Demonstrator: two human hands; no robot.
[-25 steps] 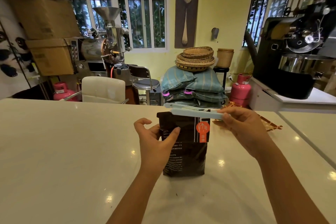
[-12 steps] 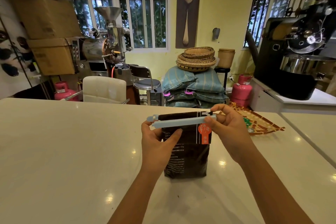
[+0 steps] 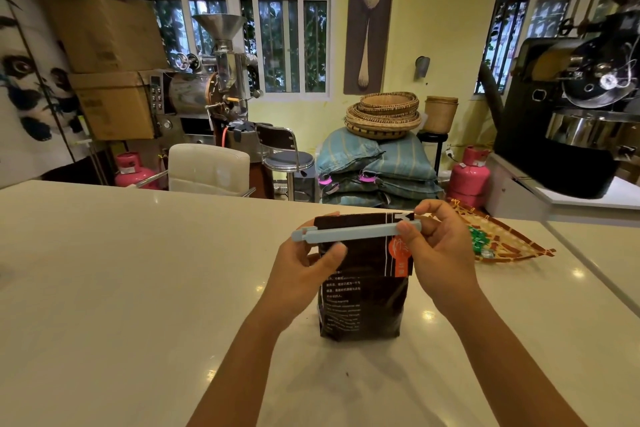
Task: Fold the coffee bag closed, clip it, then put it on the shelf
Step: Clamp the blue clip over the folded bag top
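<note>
Both hands press a blue clip [image 3: 356, 231] across the coffee bag [image 3: 363, 281].

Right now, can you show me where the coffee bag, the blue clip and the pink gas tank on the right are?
coffee bag [image 3: 363, 305], head view, on its printed front panel.
blue clip [image 3: 356, 231], head view, middle of the bar.
pink gas tank [image 3: 470, 177], head view, on its body.

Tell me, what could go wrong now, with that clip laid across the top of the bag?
1. The long pale blue plastic clip sits across the folded top of the dark brown coffee bag; if it is not fully snapped, the fold may spring open.
2. The right hand pinches one clip end and the left hand steadies the bag near the other; uneven pressure might tip the upright bag on the glossy white table.
</note>
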